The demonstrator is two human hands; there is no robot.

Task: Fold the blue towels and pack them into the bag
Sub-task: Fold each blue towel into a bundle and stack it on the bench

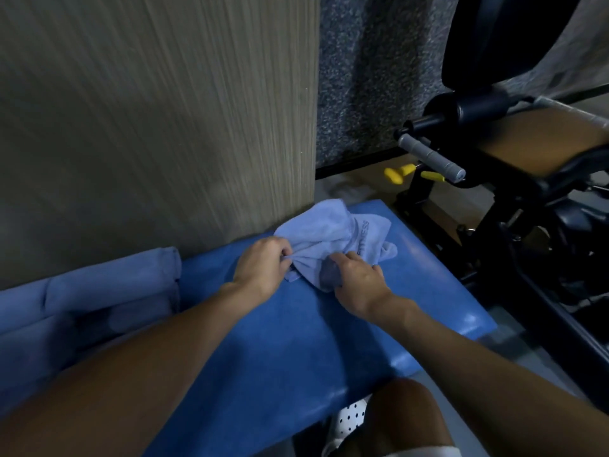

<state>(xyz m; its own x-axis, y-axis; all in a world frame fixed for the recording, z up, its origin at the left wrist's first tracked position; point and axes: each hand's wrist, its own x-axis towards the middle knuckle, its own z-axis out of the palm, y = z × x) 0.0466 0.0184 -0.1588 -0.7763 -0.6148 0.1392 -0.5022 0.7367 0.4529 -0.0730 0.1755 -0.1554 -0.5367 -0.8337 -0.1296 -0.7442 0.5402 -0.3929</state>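
Just beside the bench's left end lay a heap of blue cloth [99, 291] with soft folds and a rolled edge, up against the wood-grain panel [148, 110]. I could not tell whether it was the bag or more towels, nor whether anything lay inside it.

The blue padded bench [296, 341] ran across in front of me, both my bare forearms reaching over it. My left hand [260, 268] was near the bench's far edge, fingers curled round a bunched fold at the left side of the pale blue towel [333, 232]. The towel lay crumpled at the bench's far right corner, touching the foot of the panel, with dark lettering showing on its upper side. My right hand [359, 285] gripped the towel's near right part, fingers bent into the cloth — the two hands close together, with a gathered ridge of towel between them.

Beyond the bench's right end stood a black exercise machine [527, 209] with a grey grip [428, 156], yellow knobs [397, 174] and a tan pad [540, 140]. Under the bench's near edge showed my knee [405, 413] and a white dotted shoe [351, 420].
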